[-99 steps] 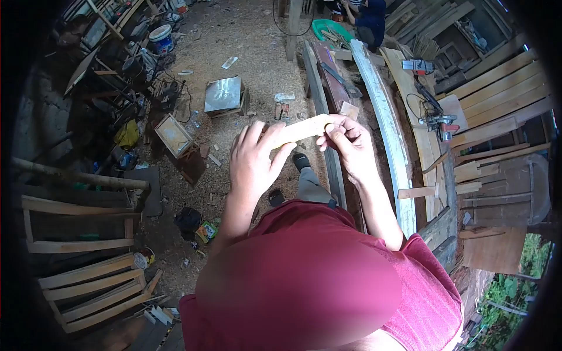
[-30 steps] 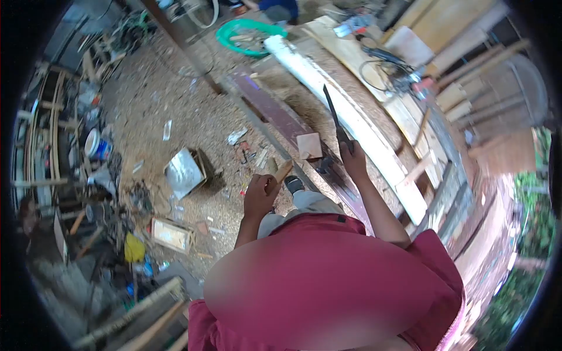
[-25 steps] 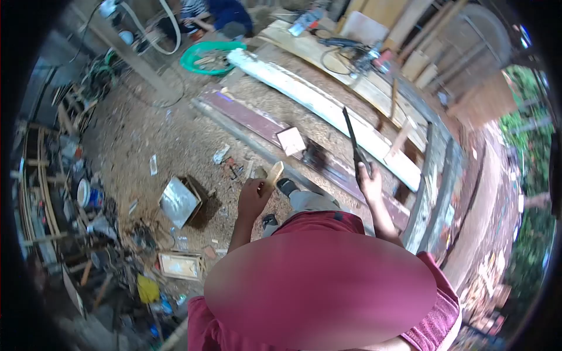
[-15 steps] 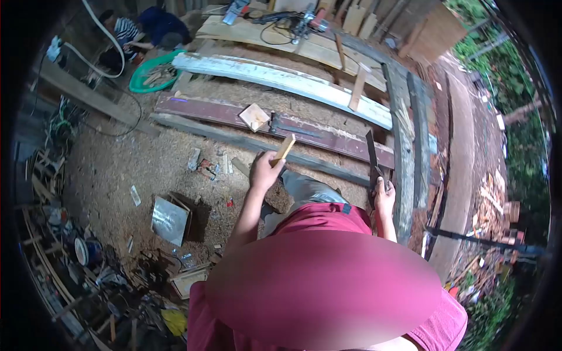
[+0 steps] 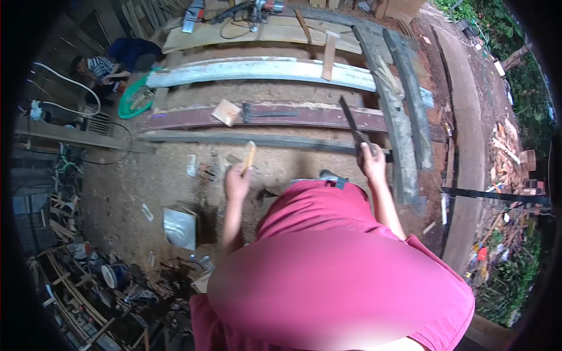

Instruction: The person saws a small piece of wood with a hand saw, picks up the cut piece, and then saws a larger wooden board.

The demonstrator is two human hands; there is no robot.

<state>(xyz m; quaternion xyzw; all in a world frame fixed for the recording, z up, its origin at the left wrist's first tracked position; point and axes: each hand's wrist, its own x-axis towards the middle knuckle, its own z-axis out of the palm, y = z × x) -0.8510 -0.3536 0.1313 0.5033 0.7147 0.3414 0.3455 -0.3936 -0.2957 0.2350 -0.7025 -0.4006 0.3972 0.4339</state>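
Note:
My left hand [image 5: 237, 182] is closed around a short, pale wooden piece [image 5: 250, 155], which points up and away from me. My right hand [image 5: 373, 164] grips the near end of a long, dark blade [image 5: 349, 117]; whether it is a knife or a saw I cannot make out. The blade's tip slants forward and left, over the maroon beam [image 5: 316, 119]. On that beam lies a squarish pale wood block [image 5: 226, 112], ahead of my left hand. The two hands are well apart, on either side of my body.
A white-painted beam [image 5: 234, 71] and a grey beam [image 5: 222, 138] run across in front. Power tools [image 5: 254, 14] rest on planks at the back. Two people crouch by a green basin [image 5: 124, 105] at far left. A metal-topped box [image 5: 179, 228] stands on the sawdust-covered ground.
My view has shifted, and both hands have moved apart from each other, still holding the wooden piece and the blade. The blade now leans further left, and the wooden piece stands more upright.

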